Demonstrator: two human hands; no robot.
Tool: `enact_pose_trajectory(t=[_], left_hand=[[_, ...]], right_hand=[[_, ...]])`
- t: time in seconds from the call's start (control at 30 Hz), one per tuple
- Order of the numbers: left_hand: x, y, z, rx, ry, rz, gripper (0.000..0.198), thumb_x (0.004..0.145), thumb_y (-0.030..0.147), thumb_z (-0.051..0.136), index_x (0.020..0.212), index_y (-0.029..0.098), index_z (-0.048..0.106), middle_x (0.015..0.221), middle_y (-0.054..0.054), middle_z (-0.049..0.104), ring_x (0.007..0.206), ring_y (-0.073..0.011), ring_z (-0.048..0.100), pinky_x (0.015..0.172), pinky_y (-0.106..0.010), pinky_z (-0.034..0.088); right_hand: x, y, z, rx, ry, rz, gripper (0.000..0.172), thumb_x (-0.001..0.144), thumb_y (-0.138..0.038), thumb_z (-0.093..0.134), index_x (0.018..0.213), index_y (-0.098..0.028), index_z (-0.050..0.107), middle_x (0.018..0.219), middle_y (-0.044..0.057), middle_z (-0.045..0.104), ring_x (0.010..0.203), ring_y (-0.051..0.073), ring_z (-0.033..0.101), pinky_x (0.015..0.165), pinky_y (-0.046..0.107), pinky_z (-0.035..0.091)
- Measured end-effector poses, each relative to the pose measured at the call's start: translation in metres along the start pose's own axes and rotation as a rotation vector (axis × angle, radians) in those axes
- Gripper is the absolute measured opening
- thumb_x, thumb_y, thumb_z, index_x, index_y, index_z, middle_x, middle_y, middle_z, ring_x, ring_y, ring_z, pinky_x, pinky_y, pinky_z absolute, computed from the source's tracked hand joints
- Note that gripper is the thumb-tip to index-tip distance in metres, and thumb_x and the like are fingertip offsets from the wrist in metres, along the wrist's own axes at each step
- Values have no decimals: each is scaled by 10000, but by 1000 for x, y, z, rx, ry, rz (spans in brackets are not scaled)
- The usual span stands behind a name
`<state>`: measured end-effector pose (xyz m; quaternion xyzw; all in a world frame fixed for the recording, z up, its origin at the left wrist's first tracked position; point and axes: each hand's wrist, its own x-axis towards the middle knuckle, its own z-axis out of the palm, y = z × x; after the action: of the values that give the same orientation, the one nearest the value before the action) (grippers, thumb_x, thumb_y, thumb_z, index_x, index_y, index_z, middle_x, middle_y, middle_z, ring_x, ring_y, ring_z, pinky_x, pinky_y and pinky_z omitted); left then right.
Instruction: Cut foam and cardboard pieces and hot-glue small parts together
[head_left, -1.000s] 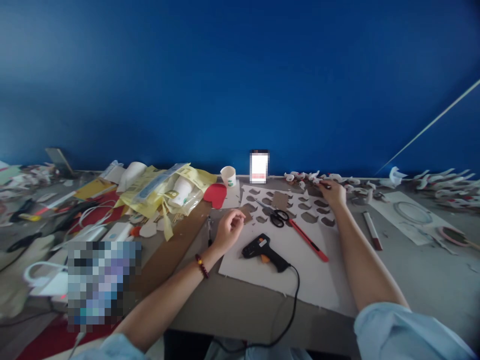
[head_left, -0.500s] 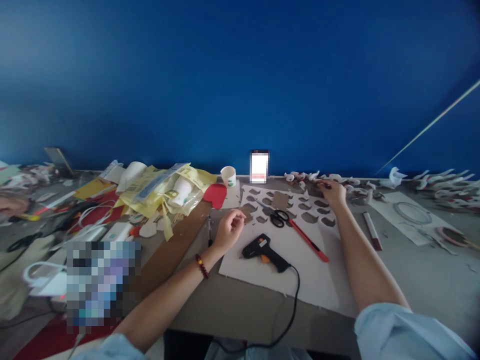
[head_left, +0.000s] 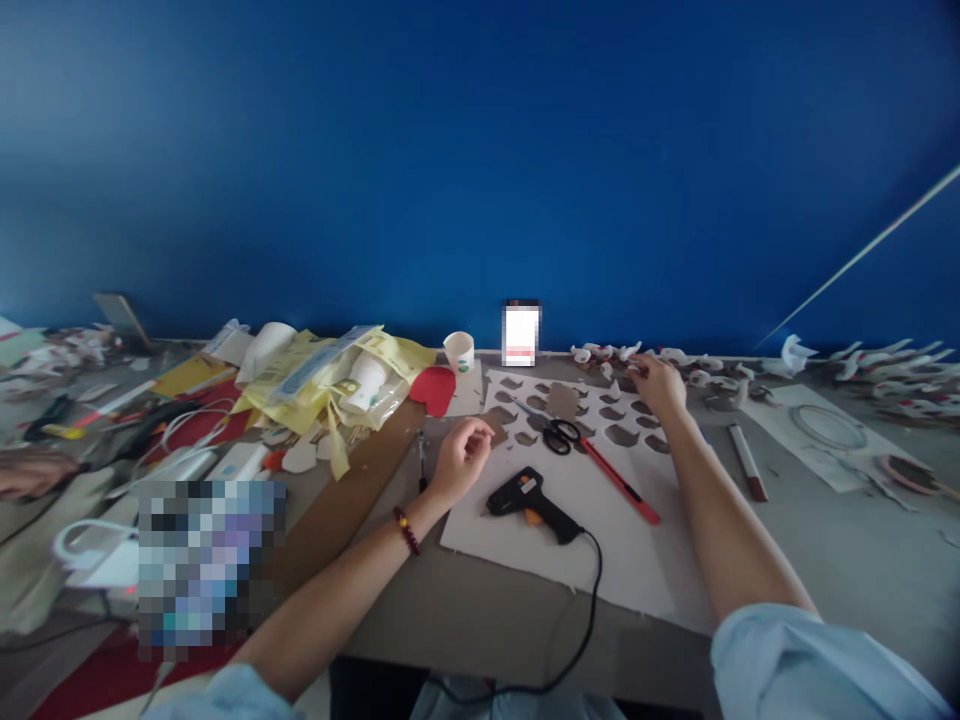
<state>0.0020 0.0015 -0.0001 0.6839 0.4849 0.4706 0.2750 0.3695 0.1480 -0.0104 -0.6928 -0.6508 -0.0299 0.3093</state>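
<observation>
Behind the table (head_left: 450, 610), a plain blue wall (head_left: 480, 150) rises and runs along its whole far side. The table has a flat grey top, which spreads wide to the left and right. Where its far edge meets the wall, a thin pale strip (head_left: 555, 353) is visible. Above the table's right part, a narrow whitish line (head_left: 862, 248) slants upward; I cannot tell whether it is a cord or a seam. The light is soft, and the wall looks paler above the table's left end.
</observation>
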Motion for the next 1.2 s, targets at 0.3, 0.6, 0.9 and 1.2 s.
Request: enact_pose_trajectory(t=[0.3,0.6,0.9,1.2], left_hand=[[0,4,0,-9,1,-5,102,851,222,478,834,202,577,856,-36,618,706,-143,596,601,-247,475],[0,3,0,-1,-1,-4,102,851,231,482,836,200,578,856,-34,622,703,-140,592,598,-243,470],[0,4,-1,8,6,15,99,849,219,480,836,203,577,863,-31,624,719,-142,595,614,-243,473],[0,-1,2,-2,39,13,77,821,203,516,842,198,590,772,-10,627,669,-134,568,630,-258,468]], right_hand=[[-2,2,-1,31,-20,19,266,758,-307,534,934,-205,706,840,96,727,792,269,633,686,353,470],[-3,2,-1,98,-40,20,258,753,-295,543,935,-216,708,872,89,731,813,276,644,727,379,480],[1,0,-9,306,23,99,271,737,-389,618,896,-187,705,843,85,729,837,270,658,755,367,489],[32,-24,-61,908,227,432,240,813,-331,597,927,-124,628,816,87,693,612,109,593,548,219,487]])
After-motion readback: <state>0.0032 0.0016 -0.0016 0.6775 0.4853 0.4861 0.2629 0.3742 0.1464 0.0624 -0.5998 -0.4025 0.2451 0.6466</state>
